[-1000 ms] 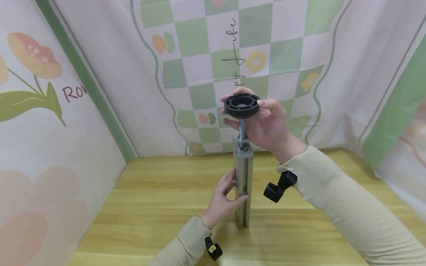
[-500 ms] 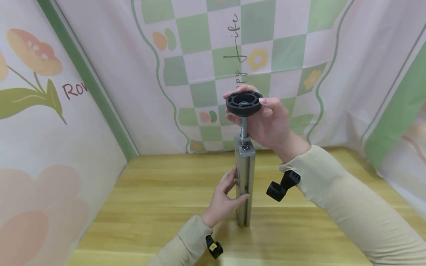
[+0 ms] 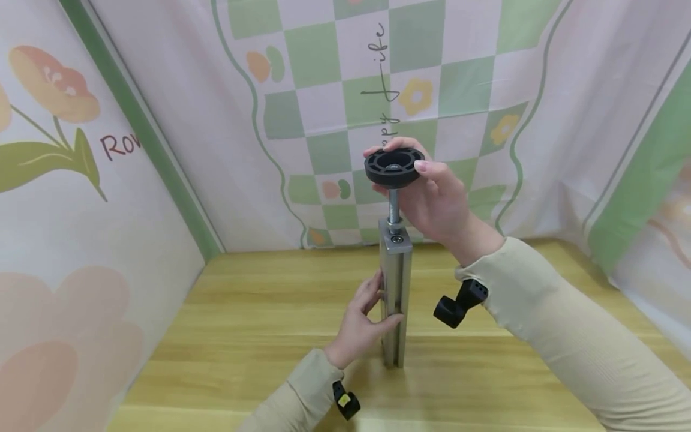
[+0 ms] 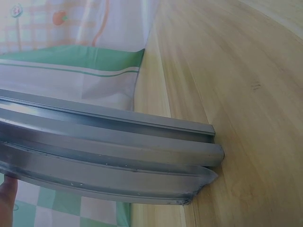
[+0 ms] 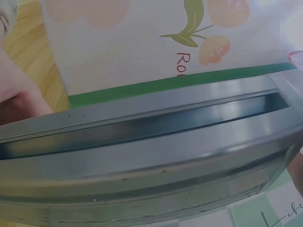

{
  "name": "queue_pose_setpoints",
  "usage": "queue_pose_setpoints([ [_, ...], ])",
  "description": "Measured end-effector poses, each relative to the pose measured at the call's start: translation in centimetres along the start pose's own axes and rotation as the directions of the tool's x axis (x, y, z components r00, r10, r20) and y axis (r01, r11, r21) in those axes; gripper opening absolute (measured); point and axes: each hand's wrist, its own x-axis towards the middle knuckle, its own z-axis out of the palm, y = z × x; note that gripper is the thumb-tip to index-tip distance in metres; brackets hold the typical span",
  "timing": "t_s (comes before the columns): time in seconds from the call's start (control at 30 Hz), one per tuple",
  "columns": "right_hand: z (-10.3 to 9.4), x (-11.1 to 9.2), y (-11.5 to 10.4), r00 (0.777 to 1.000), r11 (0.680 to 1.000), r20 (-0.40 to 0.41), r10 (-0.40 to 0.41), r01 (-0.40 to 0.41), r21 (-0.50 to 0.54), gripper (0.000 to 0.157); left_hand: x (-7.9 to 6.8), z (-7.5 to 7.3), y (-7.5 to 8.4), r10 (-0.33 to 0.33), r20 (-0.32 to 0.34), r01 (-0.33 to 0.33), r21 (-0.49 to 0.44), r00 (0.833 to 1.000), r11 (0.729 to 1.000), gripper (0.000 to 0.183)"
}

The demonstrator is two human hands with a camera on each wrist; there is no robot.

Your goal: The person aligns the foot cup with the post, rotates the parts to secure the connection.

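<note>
A grey aluminium profile stands upright on the wooden table, its lower end against the tabletop in the left wrist view. My left hand grips it around the middle, thumb across the near face. On its top end sits a metal plate with a screw in it. From there a threaded rod rises to a black round levelling foot, wide face up. My right hand holds the foot by its rim, thumb on the near right edge. The grooved profile fills much of the right wrist view.
The wooden tabletop extends around the profile. Printed cloth hangs close behind it, with more flowered cloth along the left and right. A black wrist mount sticks out below the right cuff, and another sits by the left.
My right hand's fingers have shifted around the foot's rim, the lower ones drawing in behind the rod. The left hand keeps its place on the profile.
</note>
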Motion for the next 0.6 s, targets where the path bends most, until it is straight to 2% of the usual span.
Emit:
queue_pose_setpoints([
  [0.2,0.06,-0.02,0.02,0.999,0.997,-0.034,-0.042,0.039,-0.065,0.025,0.07,0.00,0.02,0.013,-0.004,-0.013,-0.001,1.000,1.000,0.083],
  [0.43,0.13,-0.40,0.01,0.993,0.989,-0.107,-0.059,0.043,-0.141,0.025,0.04,-0.05,-0.19,-0.029,0.006,0.029,-0.010,1.000,1.000,0.082],
  [0.6,0.27,-0.47,-0.06,0.987,0.979,-0.136,-0.087,0.060,-0.193,0.022,0.13,0.02,-0.19,-0.024,0.004,0.024,-0.004,1.000,1.000,0.081],
])
